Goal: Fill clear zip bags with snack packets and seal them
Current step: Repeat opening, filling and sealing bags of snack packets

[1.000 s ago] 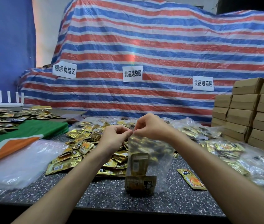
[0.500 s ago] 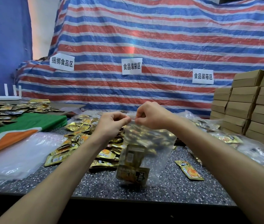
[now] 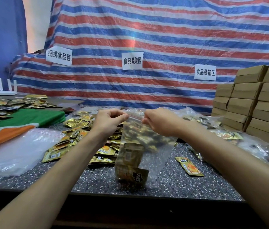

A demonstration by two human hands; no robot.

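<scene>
A clear zip bag (image 3: 157, 156) hangs above the speckled table (image 3: 97, 182), with a few gold snack packets (image 3: 130, 164) low inside it. My left hand (image 3: 109, 120) pinches the bag's top strip at its left end. My right hand (image 3: 158, 121) pinches the same strip at its right end. The red zip line (image 3: 134, 116) stretches between my two hands. A heap of loose gold snack packets (image 3: 81, 138) lies on the table behind and left of the bag. One single packet (image 3: 189, 166) lies to the bag's right.
A pile of empty clear bags (image 3: 15, 151) lies at the left beside a green, white and orange cloth (image 3: 15, 124). Filled clear bags (image 3: 246, 139) lie at the right in front of stacked brown boxes (image 3: 254, 103). A striped tarp (image 3: 147, 47) with paper labels hangs behind.
My hands have moved apart along the bag's top strip, and the bag has lifted a little off the table. The camera has tilted up.
</scene>
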